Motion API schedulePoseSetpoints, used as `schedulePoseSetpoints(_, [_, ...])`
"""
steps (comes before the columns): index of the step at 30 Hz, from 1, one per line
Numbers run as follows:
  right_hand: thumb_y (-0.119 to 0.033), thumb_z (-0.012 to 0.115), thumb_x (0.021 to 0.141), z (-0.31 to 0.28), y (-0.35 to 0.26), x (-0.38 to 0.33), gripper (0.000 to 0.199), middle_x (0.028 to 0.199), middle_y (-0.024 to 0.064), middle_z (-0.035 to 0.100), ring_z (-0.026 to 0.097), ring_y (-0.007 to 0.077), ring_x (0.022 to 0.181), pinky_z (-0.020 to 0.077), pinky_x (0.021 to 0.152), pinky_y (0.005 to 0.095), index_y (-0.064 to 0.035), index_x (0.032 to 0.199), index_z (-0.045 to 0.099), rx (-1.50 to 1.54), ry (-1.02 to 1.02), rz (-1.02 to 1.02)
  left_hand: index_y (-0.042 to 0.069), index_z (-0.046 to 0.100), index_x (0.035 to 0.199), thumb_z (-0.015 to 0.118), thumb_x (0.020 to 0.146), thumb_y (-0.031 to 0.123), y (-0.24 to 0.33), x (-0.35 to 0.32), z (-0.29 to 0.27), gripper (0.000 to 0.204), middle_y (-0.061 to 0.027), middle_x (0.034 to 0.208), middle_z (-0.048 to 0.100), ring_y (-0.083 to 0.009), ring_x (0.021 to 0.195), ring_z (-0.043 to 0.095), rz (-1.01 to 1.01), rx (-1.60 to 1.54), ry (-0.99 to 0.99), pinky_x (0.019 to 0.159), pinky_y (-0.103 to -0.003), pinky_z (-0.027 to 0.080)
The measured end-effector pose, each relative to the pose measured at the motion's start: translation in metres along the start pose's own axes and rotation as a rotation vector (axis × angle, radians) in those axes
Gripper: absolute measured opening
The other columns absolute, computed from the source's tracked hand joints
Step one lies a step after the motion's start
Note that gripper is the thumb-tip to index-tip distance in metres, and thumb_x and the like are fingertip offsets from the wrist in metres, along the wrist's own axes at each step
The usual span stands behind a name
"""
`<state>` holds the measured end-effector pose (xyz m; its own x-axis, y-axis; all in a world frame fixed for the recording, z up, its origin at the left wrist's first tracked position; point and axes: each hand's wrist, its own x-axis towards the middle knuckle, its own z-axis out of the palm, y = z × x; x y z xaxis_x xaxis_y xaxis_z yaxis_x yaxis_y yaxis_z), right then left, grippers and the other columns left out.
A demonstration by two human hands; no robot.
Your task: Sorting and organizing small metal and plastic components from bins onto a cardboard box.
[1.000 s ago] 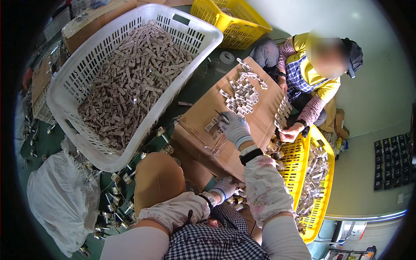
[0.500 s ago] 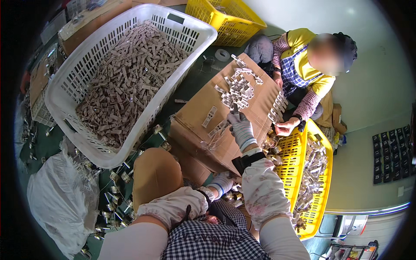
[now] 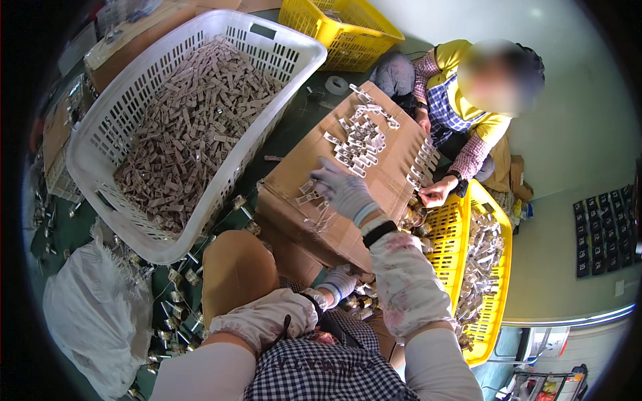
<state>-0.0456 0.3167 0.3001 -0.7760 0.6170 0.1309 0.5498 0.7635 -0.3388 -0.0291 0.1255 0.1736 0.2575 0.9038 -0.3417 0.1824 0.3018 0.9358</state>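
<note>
1. Left hand (image 3: 340, 282), gloved, sits low by the lap, just under the near edge of the cardboard box (image 3: 394, 167); fingers curl among small metal parts (image 3: 364, 302), but whether it grips one cannot be told.
2. Right hand (image 3: 344, 190), gloved, reaches over the box top near its near-left corner; fingers bend downward onto a few small pale clips (image 3: 309, 195) lying there. Whether a clip is pinched cannot be told.
3. A denser cluster of clips (image 3: 360, 140) lies toward the far end of the box top.
4. A yellow crate (image 3: 461, 247) of metal pieces stands at the right edge of the box.
5. A white basket (image 3: 281, 47), heaped with grey-brown strips, stands left of the box.
6. A seated co-worker's hand (image 3: 438, 192) rests at the box's right edge, touching the yellow crate.
7. A second yellow crate (image 3: 348, 33) stands beyond the box's far end.
</note>
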Motion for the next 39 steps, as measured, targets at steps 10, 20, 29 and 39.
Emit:
schedulePoseSetpoints(10, [-0.036, 0.057, 0.090, 0.005, -0.006, -0.034, 0.044, 0.127, 0.0074, 0.051, 0.059, 0.0319, 0.106, 0.0488, 0.088, 0.0443, -0.0173, 0.129, 0.048, -0.091, -0.125, 0.323, 0.001, 0.064, 0.108, 0.056, 0.088, 0.025, 0.039, -0.017, -0.016, 0.032, -0.0191, 0.106, 0.067, -0.0346, 0.102, 0.062, -0.111, -0.067, -0.046, 0.087, -0.039, 0.047])
schedulePoseSetpoints(20, [-0.033, 0.061, 0.088, 0.017, 0.011, -0.034, 0.047, 0.128, 0.0070, 0.051, 0.060, 0.0322, 0.105, 0.0500, 0.085, 0.0440, -0.0187, 0.131, 0.048, -0.039, 0.018, 0.381, 0.003, 0.065, 0.108, 0.052, 0.089, 0.020, 0.031, -0.013, -0.011, 0.029, -0.0166, 0.109, 0.066, -0.0339, 0.105, 0.060, -0.152, -0.161, -0.049, 0.088, -0.039, 0.047])
schedulePoseSetpoints(29, [-0.034, 0.060, 0.088, 0.022, 0.032, 0.008, 0.039, 0.118, 0.0135, 0.061, 0.062, 0.0345, 0.101, 0.0493, 0.086, 0.0449, -0.0153, 0.122, 0.055, -0.106, 0.203, 0.648, 0.001, 0.063, 0.111, 0.056, 0.089, 0.032, -0.028, 0.013, 0.014, 0.039, -0.0190, 0.112, 0.065, -0.0356, 0.106, 0.058, 0.153, -0.083, -0.032, 0.090, -0.040, 0.044])
schedulePoseSetpoints(39, [-0.032, 0.059, 0.089, 0.006, 0.061, 0.011, 0.037, 0.117, 0.0129, 0.062, 0.061, 0.0343, 0.103, 0.0494, 0.086, 0.0447, -0.0144, 0.121, 0.057, -0.124, 0.208, 0.700, 0.003, 0.064, 0.111, 0.056, 0.091, 0.025, -0.007, 0.002, 0.006, 0.031, -0.0176, 0.110, 0.067, -0.0339, 0.107, 0.060, -0.124, -0.229, -0.068, 0.090, -0.038, 0.046])
